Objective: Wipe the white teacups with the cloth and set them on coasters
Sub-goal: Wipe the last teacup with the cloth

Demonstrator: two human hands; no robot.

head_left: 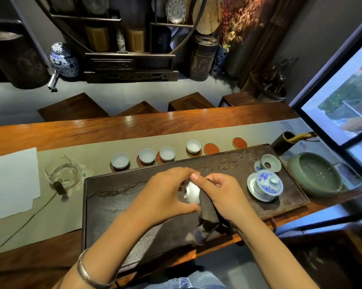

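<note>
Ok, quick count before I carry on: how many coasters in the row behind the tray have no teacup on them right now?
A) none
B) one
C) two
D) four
C: two red coasters, one and another, lie bare at the right end of the row, while the four to their left each carry a white teacup; a fifth cup is between the left hand and right hand with the cloth.

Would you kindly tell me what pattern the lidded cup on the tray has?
White with blue and red floral painting on the lidded cup, clearest in the head view.
</note>
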